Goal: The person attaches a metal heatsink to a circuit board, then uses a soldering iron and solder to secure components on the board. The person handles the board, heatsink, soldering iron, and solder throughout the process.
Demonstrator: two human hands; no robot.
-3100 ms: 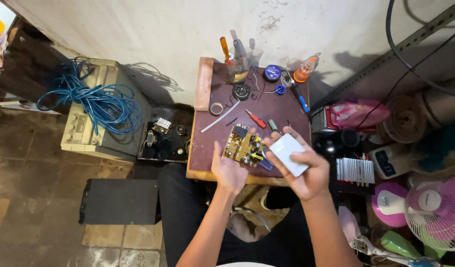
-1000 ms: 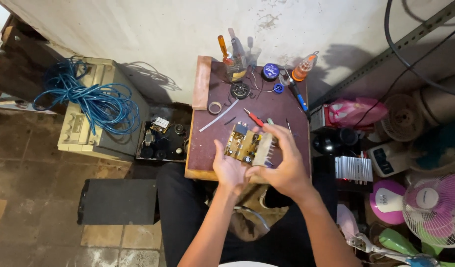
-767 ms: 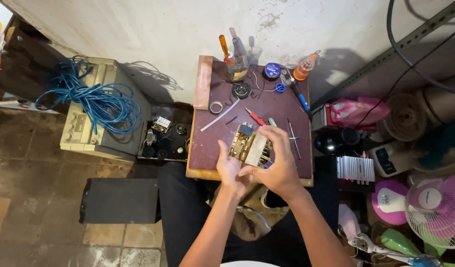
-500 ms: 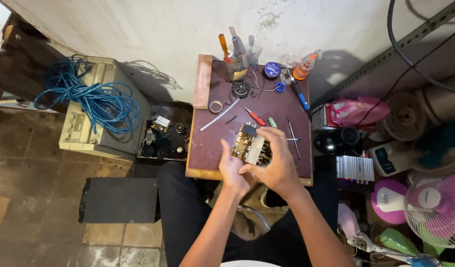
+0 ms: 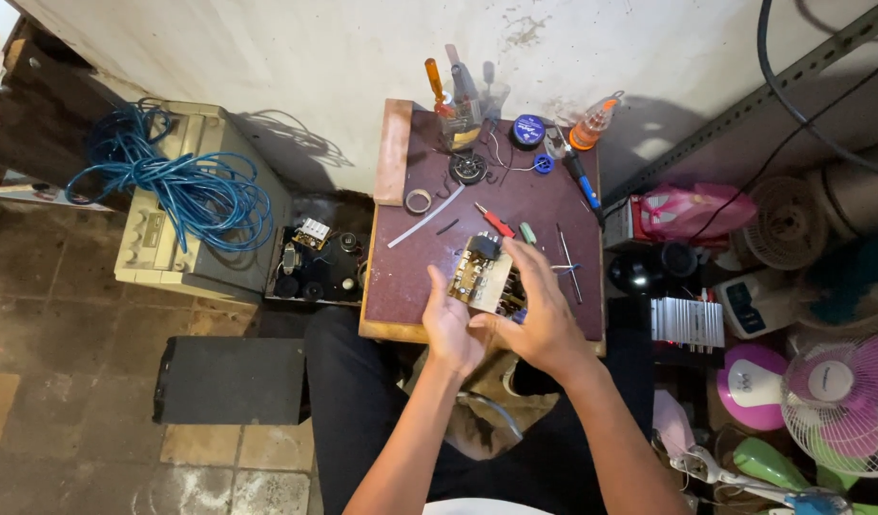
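**Tan circuit board held in both hands over the small table**

Tan circuit board (image 5: 484, 277) with dark components sits between the two hands, above the maroon-topped table (image 5: 410, 286); left hand (image 5: 450, 322) grips its near-left edge, fingers closed on it; right hand (image 5: 544, 315) curls over its right side, fingers wrapped on the board. Beyond the right fingertips: red-handled tool (image 5: 496, 221), thin metal rod (image 5: 568, 264). Further off past the left hand: tape ring (image 5: 419, 200). Coiled blue cable (image 5: 172, 186) lies well left.
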